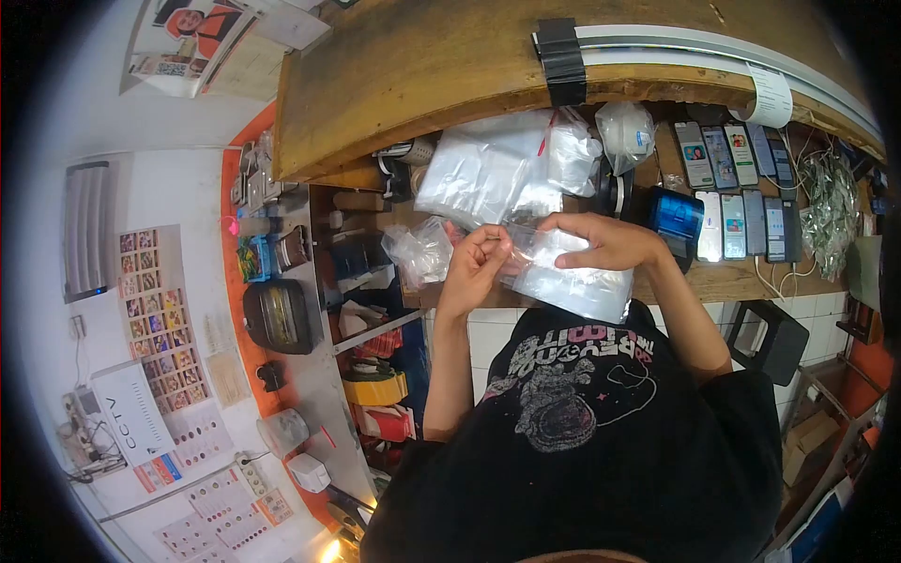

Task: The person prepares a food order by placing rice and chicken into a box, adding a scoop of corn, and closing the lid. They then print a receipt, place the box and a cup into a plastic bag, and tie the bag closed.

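Observation:
A clear plastic bag point(577, 286) lies in front of my chest at the counter's near edge, its surface shiny with glare. My left hand point(481, 267) pinches the bag's left end between thumb and fingertips. Across its upper part, my right hand point(610, 242) grips with the thumb on top and the fingers bent around it; some fingertips are hidden. Just left of my left hand sits a crumpled clear bag of small items point(419, 251). Behind both hands, a stack of clear plastic sleeves point(479, 169) is spread on the counter.
Several phones point(735, 225) lie in rows at the right, beside a blue-and-black device point(676, 218) and a bundle of silvery packets point(830, 211). A wooden shelf point(404, 103) overhangs the counter. A knotted bag point(625, 136) stands behind. Shelves with goods point(375, 366) are at left.

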{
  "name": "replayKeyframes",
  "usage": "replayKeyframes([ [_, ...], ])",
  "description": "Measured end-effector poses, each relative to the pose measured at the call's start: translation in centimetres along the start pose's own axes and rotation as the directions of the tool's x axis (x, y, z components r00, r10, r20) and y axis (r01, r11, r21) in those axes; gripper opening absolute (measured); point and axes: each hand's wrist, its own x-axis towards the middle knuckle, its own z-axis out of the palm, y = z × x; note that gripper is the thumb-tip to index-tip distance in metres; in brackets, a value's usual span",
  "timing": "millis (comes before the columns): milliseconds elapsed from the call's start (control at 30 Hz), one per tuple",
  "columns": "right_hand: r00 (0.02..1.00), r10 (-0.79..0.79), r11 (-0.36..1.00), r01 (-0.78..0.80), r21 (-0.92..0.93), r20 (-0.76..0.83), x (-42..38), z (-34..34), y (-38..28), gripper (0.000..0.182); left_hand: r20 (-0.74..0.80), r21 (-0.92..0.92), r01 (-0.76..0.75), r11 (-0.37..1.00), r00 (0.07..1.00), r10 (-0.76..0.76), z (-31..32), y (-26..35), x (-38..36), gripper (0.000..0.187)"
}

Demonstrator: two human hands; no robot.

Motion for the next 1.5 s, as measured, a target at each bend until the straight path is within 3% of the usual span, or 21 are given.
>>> replayKeyframes([
  [133,0.997,0.067,0.998,-0.067,0.009,0.027,0.2,-0.7,1.0,0.035,-0.145,0.094,-0.117,0.989,0.981,0.130,-0.5,0.1,0.3,0.015],
  [300,0.988,0.075,0.997,-0.079,0.024,0.137,0.1,-3.1,4.7,0.029,-0.551,0.225,-0.217,0.950,0.776,0.307,-5.3,1.0,-0.9,0.017],
  [433,0.981,0.195,0.975,-0.192,0.115,-0.015,2.1,-6.3,8.0,0.032,-0.660,0.221,-0.250,0.943,0.673,0.334,-7.6,1.9,-3.2,0.029],
  [500,0.907,0.276,0.961,-0.264,0.083,-0.317,4.1,-8.8,9.0,0.039,-0.680,0.157,-0.241,0.958,0.677,0.282,-7.2,2.0,-4.2,0.033],
  [567,0.611,0.640,0.760,-0.590,0.271,-0.466,7.3,-13.2,11.0,0.043,-0.617,0.092,-0.146,0.985,0.768,0.172,-6.8,1.5,-4.9,0.034],
  [633,0.573,0.117,0.905,-0.397,-0.151,-0.811,8.9,-15.1,14.9,0.041,-0.637,0.024,-0.157,0.987,0.759,0.136,-6.3,0.3,-5.0,0.028],
  [733,0.429,-0.181,0.944,-0.178,-0.279,-0.885,10.0,-13.7,14.6,0.039,-0.646,0.011,-0.268,0.963,0.734,0.211,-5.6,-0.2,-4.8,0.021],
  [800,0.794,0.215,0.976,-0.150,0.160,-0.568,7.9,-9.3,12.3,0.038,-0.676,0.012,-0.338,0.941,0.691,0.256,-4.6,0.1,-4.9,0.019],
  [867,0.864,0.503,0.813,-0.475,0.338,0.004,6.5,-1.8,5.9,0.039,-0.665,0.078,-0.414,0.907,0.656,0.357,-3.3,0.6,-5.0,0.017],
  [900,0.871,0.341,0.710,-0.485,0.511,0.353,6.1,1.2,5.8,0.034,-0.669,0.086,-0.414,0.906,0.650,0.360,-2.7,0.3,-5.1,0.017],
  [933,0.902,0.194,0.609,-0.418,0.674,0.385,5.9,4.4,4.6,0.038,-0.633,0.054,-0.406,0.912,0.693,0.345,-2.1,0.0,-5.3,0.017],
  [1000,0.930,0.027,0.467,-0.336,0.818,0.366,7.1,7.6,1.6,0.042,-0.579,0.036,-0.388,0.921,0.743,0.336,-1.1,-0.4,-5.9,0.016],
  [1067,1.000,0.015,0.234,-0.025,0.972,0.022,8.2,7.8,-1.1,0.038,-0.556,0.079,-0.263,0.962,0.789,0.262,-0.2,-0.6,-7.0,0.015],
  [1100,1.000,0.010,0.235,-0.005,0.972,0.003,8.5,7.3,-0.8,0.038,-0.540,0.087,-0.265,0.960,0.797,0.269,-0.2,-1.0,-7.7,0.015],
  [1167,0.920,0.251,0.475,0.155,0.866,-0.302,8.6,5.4,0.0,0.032,-0.436,0.075,-0.204,0.976,0.874,0.216,-0.7,-2.6,-8.9,0.018],
  [1200,0.918,0.240,0.488,0.167,0.857,-0.315,8.1,5.3,-0.7,0.032,-0.283,0.179,-0.014,0.984,0.957,0.065,-1.6,-2.5,-9.6,0.032],
  [1233,0.889,0.265,0.612,0.145,0.777,-0.374,7.5,5.1,-1.6,0.029,-0.275,0.182,-0.035,0.983,0.958,0.085,-1.8,-2.6,-10.0,0.032],
  [1300,0.858,0.270,0.734,0.112,0.670,-0.438,6.6,5.5,-3.3,0.026,0.186,0.321,-0.120,0.940,0.981,0.062,-1.6,-2.1,-10.6,0.047],
  [1367,0.946,0.124,0.903,0.018,0.428,-0.300,5.6,7.0,-4.4,0.018,0.152,0.240,-0.159,0.958,0.981,0.124,-1.4,-0.9,-10.2,0.058],
  [1433,0.962,0.124,0.920,-0.019,0.392,-0.245,5.0,8.9,-5.6,0.014,-0.139,-0.188,-0.290,0.938,0.954,0.267,-1.3,0.1,-9.3,0.052],
  [1500,0.968,0.139,0.942,-0.064,0.330,-0.208,4.3,10.3,-6.8,0.015,-0.201,-0.125,-0.313,0.942,0.937,0.285,-1.3,2.5,-8.4,0.046],
])
